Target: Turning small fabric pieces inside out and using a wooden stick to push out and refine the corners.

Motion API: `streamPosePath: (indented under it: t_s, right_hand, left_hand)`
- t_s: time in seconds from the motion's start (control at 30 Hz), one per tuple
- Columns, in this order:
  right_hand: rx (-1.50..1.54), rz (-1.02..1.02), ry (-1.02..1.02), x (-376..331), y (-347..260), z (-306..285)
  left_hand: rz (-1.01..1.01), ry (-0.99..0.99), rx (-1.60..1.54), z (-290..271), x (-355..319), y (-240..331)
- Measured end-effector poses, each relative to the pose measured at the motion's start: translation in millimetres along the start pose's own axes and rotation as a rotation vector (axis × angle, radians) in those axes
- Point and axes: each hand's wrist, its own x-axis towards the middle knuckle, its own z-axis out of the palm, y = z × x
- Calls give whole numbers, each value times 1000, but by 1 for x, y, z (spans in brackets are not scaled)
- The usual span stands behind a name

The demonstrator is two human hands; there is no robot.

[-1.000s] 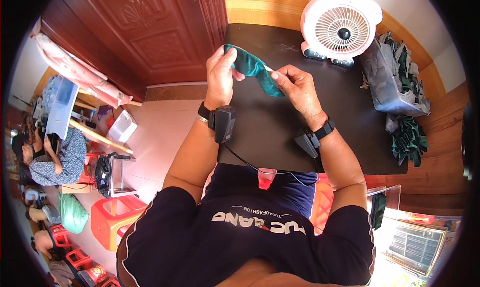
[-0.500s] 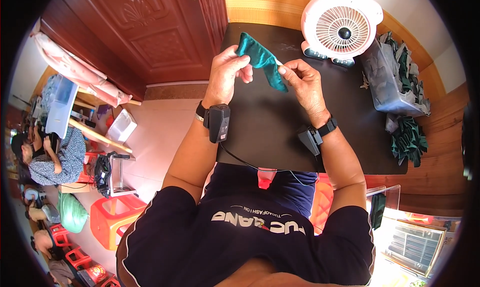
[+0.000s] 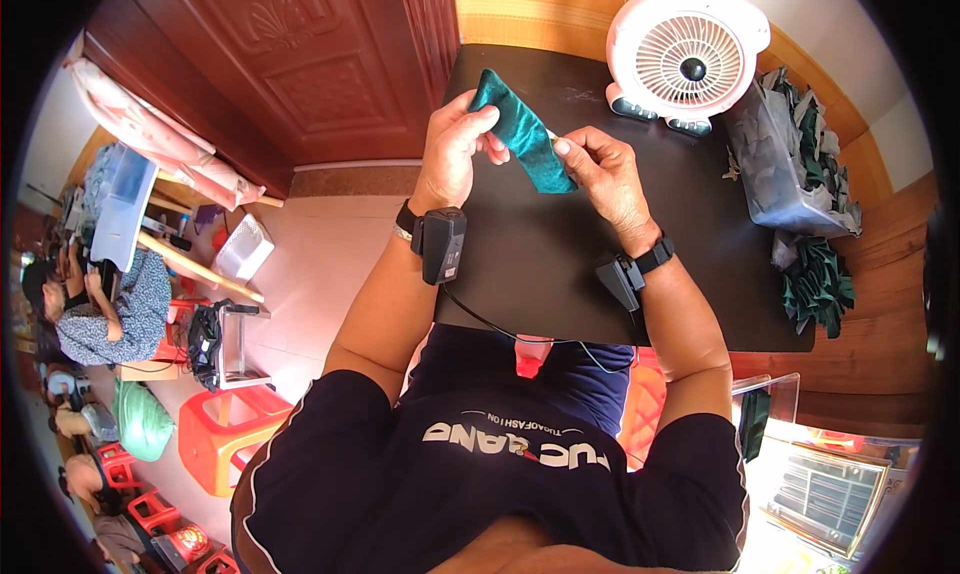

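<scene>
Above the dark table [image 3: 540, 274] I hold up a strip of shiny green velvet fabric [image 3: 525, 139]. My left hand [image 3: 456, 144] pinches its upper left part, with the thumb lying on the front face. At the strip's right edge, my right hand [image 3: 605, 174] grips it between thumb and bent fingers. A small pale bit shows by the right fingertips; I cannot make out what it is. The strip slants down from upper left to lower right and hangs clear of the tabletop.
A pink-and-white fan [image 3: 690, 64] stands at the far right of the table. Beside it, a clear plastic bin [image 3: 775, 174] holds green and grey fabric pieces. More green pieces [image 3: 815, 284] hang below the bin. To the left are a red door [image 3: 300, 64], an orange stool [image 3: 225, 424] and a seated person [image 3: 120, 314].
The strip's lower part has turned from a twisted, folded shape to a flatter, wider face. My right hand has shifted slightly left and down.
</scene>
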Motion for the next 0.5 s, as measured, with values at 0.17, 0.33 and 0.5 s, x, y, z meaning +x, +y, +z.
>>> streamPosePath:
  t_s: [0.17, 0.33, 0.5]
  right_hand:
    - [38, 2, 12, -3, -1, 6]
    - [78, 19, 16, -2, 1, 7]
    - [36, -3, 29, 0, 1, 2]
  left_hand:
    - [-26, 31, 21, 7, -4, 1]
    - [-19, 12, 181, 6, -6, -4]
    - [106, 32, 144, 9, -3, 2]
